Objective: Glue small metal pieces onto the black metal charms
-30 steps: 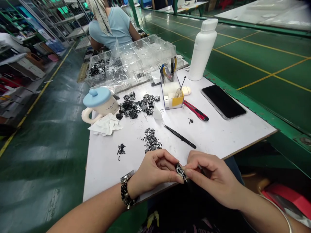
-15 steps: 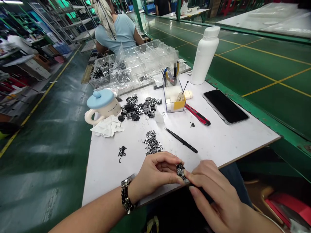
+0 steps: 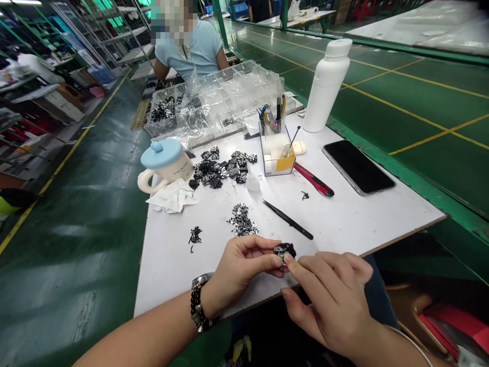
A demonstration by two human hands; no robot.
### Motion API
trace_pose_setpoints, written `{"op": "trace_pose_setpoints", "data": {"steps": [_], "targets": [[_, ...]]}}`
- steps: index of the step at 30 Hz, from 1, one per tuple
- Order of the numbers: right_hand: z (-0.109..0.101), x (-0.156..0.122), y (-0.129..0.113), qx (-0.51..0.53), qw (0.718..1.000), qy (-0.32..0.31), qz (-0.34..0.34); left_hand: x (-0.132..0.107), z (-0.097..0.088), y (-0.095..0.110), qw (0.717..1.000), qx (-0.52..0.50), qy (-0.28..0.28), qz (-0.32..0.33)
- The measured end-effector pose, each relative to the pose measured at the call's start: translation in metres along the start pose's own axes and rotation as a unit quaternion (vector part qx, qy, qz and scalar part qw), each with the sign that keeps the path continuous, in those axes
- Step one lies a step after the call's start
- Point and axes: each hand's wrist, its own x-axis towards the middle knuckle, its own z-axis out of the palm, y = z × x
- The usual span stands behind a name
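A small black-and-silver part [image 3: 284,251] is pinched between the thumb and fingers of my left hand [image 3: 244,262], just above the front edge of the table. The index fingertip of my right hand [image 3: 332,295] presses on the part's near side, while its thumb hangs apart below and the other fingers are loosely curled. A pile of small black and silver pieces [image 3: 243,220] lies just beyond my left hand. Black tweezers [image 3: 288,219] rest on the table past the part. Farther back sits a heap of larger black parts [image 3: 214,172].
A lidded mug [image 3: 173,165] and crumpled tissue [image 3: 173,198] stand left. Behind are a clear organiser [image 3: 277,167] with tools, a red utility knife [image 3: 315,181], a phone [image 3: 359,165] and a white bottle [image 3: 326,89]. Compartment trays [image 3: 221,94] and a seated person [image 3: 194,51] are beyond.
The part has been turned and raised slightly in my left hand. My right thumb has moved away from its index finger, which stays on the part. The view has shifted slightly.
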Motion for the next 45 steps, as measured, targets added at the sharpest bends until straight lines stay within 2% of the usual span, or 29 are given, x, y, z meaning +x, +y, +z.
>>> {"op": "trace_pose_setpoints", "data": {"steps": [8, 18, 22, 27, 29, 30, 33, 34, 36, 39, 42, 45], "targets": [[0.007, -0.005, -0.001, -0.081, 0.997, 0.013, -0.011, -0.002, 0.004, 0.001, 0.999, 0.04, 0.011, 0.019], [0.011, -0.011, 0.001, -0.049, 0.998, 0.023, -0.017, -0.005, 0.004, 0.0, 0.996, 0.075, 0.012, 0.044], [0.013, -0.015, 0.003, -0.029, 0.999, 0.016, -0.018, -0.007, 0.003, 0.001, 0.984, 0.146, 0.023, 0.099], [0.009, -0.018, 0.012, 0.016, 0.999, 0.028, -0.031, -0.009, 0.006, 0.003, 0.951, 0.247, 0.034, 0.183], [0.006, -0.011, 0.025, 0.01, 0.998, 0.056, -0.025, -0.008, 0.006, 0.003, 0.934, 0.287, 0.037, 0.211], [0.004, -0.004, 0.035, -0.004, 0.996, 0.09, -0.018, -0.008, 0.006, 0.003, 0.923, 0.307, 0.04, 0.228], [0.001, 0.028, 0.068, -0.032, 0.977, 0.212, 0.014, -0.007, 0.004, 0.003, 0.897, 0.35, 0.046, 0.266], [0.0, 0.042, 0.078, -0.023, 0.976, 0.213, 0.034, -0.007, 0.004, 0.003, 0.895, 0.353, 0.046, 0.269], [0.0, 0.069, 0.095, -0.016, 0.981, 0.176, 0.074, -0.008, 0.003, 0.004, 0.903, 0.342, 0.044, 0.257], [0.002, 0.101, 0.112, -0.02, 0.984, 0.15, 0.091, -0.007, 0.002, 0.006, 0.948, 0.255, 0.027, 0.188], [0.011, 0.118, 0.122, -0.019, 0.988, 0.118, 0.103, -0.004, 0.002, 0.01, 0.99, 0.109, 0.006, 0.092], [0.023, 0.124, 0.128, -0.006, 0.992, 0.081, 0.1, 0.0, 0.001, 0.012, 0.999, 0.019, 0.003, 0.05]]}}
